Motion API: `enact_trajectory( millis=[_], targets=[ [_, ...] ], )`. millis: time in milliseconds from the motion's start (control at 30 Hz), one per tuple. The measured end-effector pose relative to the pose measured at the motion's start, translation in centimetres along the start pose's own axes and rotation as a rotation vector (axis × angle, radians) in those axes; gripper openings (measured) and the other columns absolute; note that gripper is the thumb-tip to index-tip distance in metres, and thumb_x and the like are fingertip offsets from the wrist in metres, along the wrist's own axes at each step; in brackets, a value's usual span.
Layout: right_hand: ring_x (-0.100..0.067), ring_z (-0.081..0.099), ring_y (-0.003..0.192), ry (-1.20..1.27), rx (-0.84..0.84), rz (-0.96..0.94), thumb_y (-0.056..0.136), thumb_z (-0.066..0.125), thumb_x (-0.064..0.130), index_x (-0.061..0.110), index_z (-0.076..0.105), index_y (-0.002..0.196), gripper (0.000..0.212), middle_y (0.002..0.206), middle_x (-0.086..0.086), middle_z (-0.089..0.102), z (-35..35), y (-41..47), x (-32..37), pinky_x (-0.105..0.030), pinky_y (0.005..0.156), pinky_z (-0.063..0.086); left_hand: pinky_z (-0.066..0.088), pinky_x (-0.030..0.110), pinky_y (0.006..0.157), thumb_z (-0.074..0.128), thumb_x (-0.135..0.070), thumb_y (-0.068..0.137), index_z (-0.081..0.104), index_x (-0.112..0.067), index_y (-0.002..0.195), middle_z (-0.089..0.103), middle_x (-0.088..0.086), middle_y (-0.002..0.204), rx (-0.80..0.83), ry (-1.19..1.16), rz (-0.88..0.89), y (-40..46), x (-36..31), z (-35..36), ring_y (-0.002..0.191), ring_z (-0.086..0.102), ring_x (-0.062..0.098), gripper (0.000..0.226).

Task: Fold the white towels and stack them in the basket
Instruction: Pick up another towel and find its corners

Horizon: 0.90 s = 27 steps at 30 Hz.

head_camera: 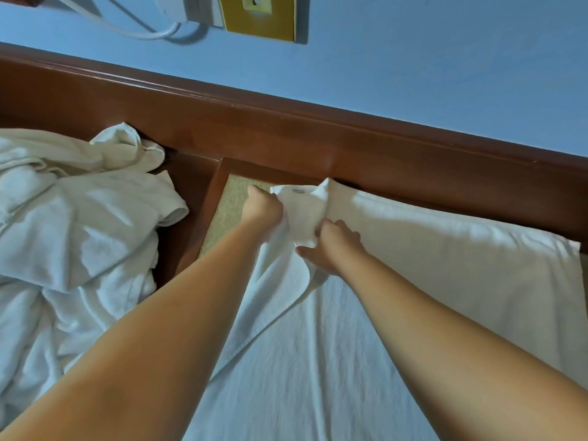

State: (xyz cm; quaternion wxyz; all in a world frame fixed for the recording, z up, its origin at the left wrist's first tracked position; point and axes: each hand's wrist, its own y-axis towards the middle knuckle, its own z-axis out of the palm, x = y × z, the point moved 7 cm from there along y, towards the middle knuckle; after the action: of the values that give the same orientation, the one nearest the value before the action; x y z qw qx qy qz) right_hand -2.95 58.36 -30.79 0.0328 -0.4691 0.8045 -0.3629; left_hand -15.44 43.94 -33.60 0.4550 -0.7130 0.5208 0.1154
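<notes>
A white towel point(429, 259) lies spread over a flat surface in the middle and right of the head view. Its far left corner is bunched up and bears a small label. My left hand point(262, 210) grips that corner from the left with curled fingers. My right hand point(334, 246) grips the bunched cloth just below and to the right of it. A folded flap of the towel runs down between my forearms. No basket is in view.
A heap of crumpled white towels point(79, 218) fills the left side. A brown wooden rail point(350, 135) runs along the blue wall behind. A wooden frame with a beige inset point(227, 208) shows beside my left hand. A brass wall plate and a white cable sit at the top.
</notes>
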Motion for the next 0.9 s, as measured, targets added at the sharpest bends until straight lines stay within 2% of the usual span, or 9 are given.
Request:
enact_trajectory(
  millis=[100, 200, 267, 333, 433, 567, 700, 800, 900],
  targets=[
    [-0.039, 0.051, 0.122, 0.072, -0.033, 0.119, 0.084, 0.069, 0.065, 0.015, 0.051, 0.136, 0.074, 0.130, -0.008, 0.049, 1.0, 1.0, 0.7, -0.055, 0.102, 0.047, 0.052, 0.033, 0.071, 0.063, -0.034, 0.099, 0.056, -0.007, 0.133, 0.066, 0.010, 0.120, 0.018, -0.128, -0.024, 1.2, 0.1, -0.7, 0.102, 0.066, 0.029, 0.043],
    [-0.041, 0.050, 0.120, -0.029, -0.122, 0.132, 0.089, 0.071, 0.047, 0.017, 0.050, 0.126, 0.052, 0.127, -0.007, 0.046, 1.5, 0.4, 1.3, -0.060, 0.100, 0.046, 0.064, 0.043, 0.082, 0.083, -0.032, 0.087, 0.068, -0.005, 0.110, 0.074, 0.011, 0.104, 0.084, -0.248, -0.125, 2.1, 0.7, -1.0, 0.090, 0.074, 0.029, 0.038],
    [-0.036, 0.049, 0.116, -0.166, -0.209, 0.099, 0.092, 0.066, 0.028, 0.021, 0.050, 0.120, 0.033, 0.122, -0.006, 0.047, 1.4, -0.1, 1.7, -0.055, 0.096, 0.046, 0.065, 0.048, 0.080, 0.088, -0.024, 0.082, 0.066, -0.011, 0.095, 0.075, 0.010, 0.102, 0.060, -0.342, -0.130, 2.8, 0.6, -1.6, 0.087, 0.075, 0.028, 0.029],
    [-0.030, 0.046, 0.111, -0.196, -0.302, 0.019, 0.093, 0.060, 0.019, 0.021, 0.051, 0.109, 0.019, 0.114, -0.005, 0.046, 1.0, -0.3, 2.4, -0.045, 0.086, 0.043, 0.064, 0.046, 0.083, 0.087, -0.029, 0.081, 0.068, -0.021, 0.091, 0.075, 0.004, 0.099, -0.008, -0.271, -0.038, 3.9, -0.1, -2.5, 0.090, 0.074, 0.026, 0.023],
    [-0.030, 0.053, 0.099, 0.044, -0.404, -0.071, 0.096, 0.052, 0.018, 0.014, 0.050, 0.098, 0.005, 0.101, -0.005, 0.049, -0.4, -0.2, 2.9, -0.039, 0.074, 0.043, 0.063, 0.040, 0.087, 0.081, -0.031, 0.085, 0.073, -0.026, 0.092, 0.072, -0.007, 0.093, -0.094, -0.188, 0.072, 4.0, -0.8, -3.4, 0.091, 0.071, 0.020, 0.012],
    [-0.032, 0.062, 0.089, 0.394, -0.311, -0.048, 0.099, 0.049, 0.028, 0.010, 0.055, 0.105, 0.020, 0.098, -0.010, 0.065, -1.9, 1.3, 3.9, -0.034, 0.068, 0.043, 0.064, 0.039, 0.072, 0.074, -0.029, 0.088, 0.071, -0.024, 0.087, 0.071, -0.004, 0.086, -0.025, -0.156, 0.074, 3.5, 0.1, -3.0, 0.083, 0.072, 0.022, 0.005],
    [-0.030, 0.065, 0.083, 0.517, -0.337, -0.077, 0.099, 0.051, 0.023, 0.012, 0.053, 0.105, 0.012, 0.096, -0.010, 0.066, -3.0, 2.8, 6.0, -0.034, 0.061, 0.048, 0.064, 0.047, 0.082, 0.084, -0.033, 0.076, 0.074, -0.018, 0.083, 0.076, 0.007, 0.091, 0.132, -0.191, -0.038, 4.1, 1.3, -2.5, 0.084, 0.075, 0.028, 0.019],
    [-0.033, 0.065, 0.098, 0.477, -0.274, -0.123, 0.107, 0.044, 0.032, 0.012, 0.057, 0.114, 0.025, 0.107, -0.011, 0.068, -2.8, 4.5, 8.2, -0.036, 0.075, 0.049, 0.063, 0.040, 0.079, 0.079, -0.031, 0.083, 0.066, -0.021, 0.077, 0.072, 0.005, 0.089, 0.084, -0.108, 0.053, 5.1, 0.6, -3.0, 0.082, 0.072, 0.026, 0.018],
    [-0.036, 0.060, 0.112, 0.276, -0.145, -0.184, 0.111, 0.035, 0.032, 0.009, 0.063, 0.108, 0.037, 0.118, -0.015, 0.067, -1.6, 6.2, 9.9, -0.034, 0.081, 0.040, 0.059, 0.033, 0.066, 0.066, -0.029, 0.092, 0.065, -0.027, 0.088, 0.070, 0.000, 0.088, -0.006, 0.001, 0.129, 4.9, 0.0, -3.7, 0.076, 0.068, 0.021, 0.005]
  ],
)
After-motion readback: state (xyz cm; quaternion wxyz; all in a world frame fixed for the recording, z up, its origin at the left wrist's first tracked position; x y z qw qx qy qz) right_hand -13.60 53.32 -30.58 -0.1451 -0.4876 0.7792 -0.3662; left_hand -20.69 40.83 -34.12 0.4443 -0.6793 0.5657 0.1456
